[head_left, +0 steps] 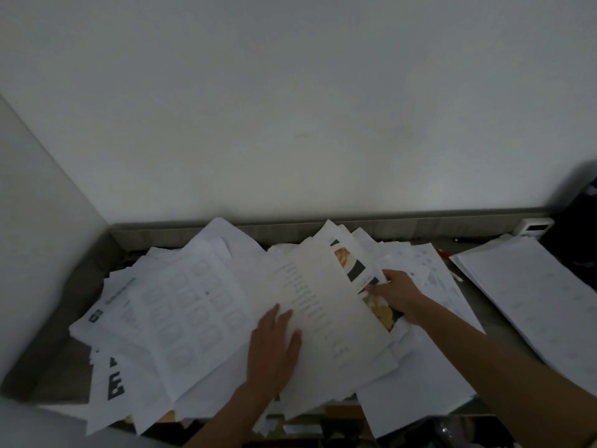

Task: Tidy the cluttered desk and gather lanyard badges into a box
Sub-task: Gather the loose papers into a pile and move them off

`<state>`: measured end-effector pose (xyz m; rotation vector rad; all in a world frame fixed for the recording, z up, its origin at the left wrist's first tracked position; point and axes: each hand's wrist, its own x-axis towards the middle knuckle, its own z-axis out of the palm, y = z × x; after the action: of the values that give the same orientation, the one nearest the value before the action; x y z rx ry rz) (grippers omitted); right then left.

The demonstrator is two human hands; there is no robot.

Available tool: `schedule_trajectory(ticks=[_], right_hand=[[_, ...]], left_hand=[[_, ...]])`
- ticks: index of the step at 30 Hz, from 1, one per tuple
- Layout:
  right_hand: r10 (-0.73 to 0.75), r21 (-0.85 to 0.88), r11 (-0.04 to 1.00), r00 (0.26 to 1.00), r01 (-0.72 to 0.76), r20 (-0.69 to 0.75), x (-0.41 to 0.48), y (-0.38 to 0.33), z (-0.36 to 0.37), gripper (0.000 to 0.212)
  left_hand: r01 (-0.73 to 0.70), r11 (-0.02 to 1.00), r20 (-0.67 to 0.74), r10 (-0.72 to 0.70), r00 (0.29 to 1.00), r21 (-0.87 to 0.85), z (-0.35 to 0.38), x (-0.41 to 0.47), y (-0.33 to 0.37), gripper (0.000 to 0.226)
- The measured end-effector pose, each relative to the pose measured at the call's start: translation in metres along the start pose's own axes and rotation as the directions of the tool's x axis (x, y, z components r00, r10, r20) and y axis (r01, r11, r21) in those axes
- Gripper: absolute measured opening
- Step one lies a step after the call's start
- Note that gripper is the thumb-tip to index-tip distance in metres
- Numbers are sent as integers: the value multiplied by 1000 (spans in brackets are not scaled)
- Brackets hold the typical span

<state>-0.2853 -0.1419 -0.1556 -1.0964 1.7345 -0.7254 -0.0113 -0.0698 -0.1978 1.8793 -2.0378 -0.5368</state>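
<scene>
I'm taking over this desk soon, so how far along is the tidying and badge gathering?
Looks done: one separate paper stack lies at the right. In hand: the left hand presses flat on a cream sheet while the right hand grips photo-printed sheets. Left: the loose paper pile covers the desk; no badges or box are visible.

In view: bare left hand [274,347], bare right hand [399,294], bare left forearm [232,415], bare right forearm [500,360] out to the frame edge. Dim, blurry.
</scene>
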Motion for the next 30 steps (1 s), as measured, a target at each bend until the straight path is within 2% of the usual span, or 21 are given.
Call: schedule_trajectory(ticks=[1,3,5,7,9,12,14,17,20,24,27,30], right_hand=[[26,35,999,1000,-26,-4,-2,1,-4,10],[80,71,994,996,-82,36,-4,6,-8,14],[149,96,983,984,-159,98,-8,11,-6,28],[203,70,974,968,-215,144,-13,12,0,44],[203,14,978,963,-209,178,-17,13,4,50],[180,-81,982,968,-168,177,-20,12,-1,51],[157,-80,986,978,-147,137,-21,10,-17,55],[105,-16,994,994,-105,12,-21,6,-53,53],[84,85,993,993,-77,-82,-23,8,-86,47],[185,29,982,982,-185,-29,-30,21,-98,49],[186,58,981,982,-187,18,-31,29,-93,51],[179,52,982,981,-184,80,-32,31,-91,52]], left_hand=[[94,996,-52,-94,994,-2,-7,4,-8,52],[239,970,-3,-239,971,52,-15,9,-24,57],[193,964,104,-214,971,183,-8,8,-20,60],[58,979,196,-97,976,195,6,4,-2,61],[-40,995,264,14,964,94,18,1,20,60],[-28,994,257,54,965,-102,14,7,34,58],[7,984,173,24,985,-178,3,13,28,55],[87,976,28,-83,996,-198,-13,19,14,46],[156,939,10,-160,987,-305,-15,17,15,39],[190,893,110,-159,981,-409,-2,14,40,40],[265,829,226,-173,959,-492,7,16,61,43],[402,643,326,-242,914,-652,11,18,80,47]])
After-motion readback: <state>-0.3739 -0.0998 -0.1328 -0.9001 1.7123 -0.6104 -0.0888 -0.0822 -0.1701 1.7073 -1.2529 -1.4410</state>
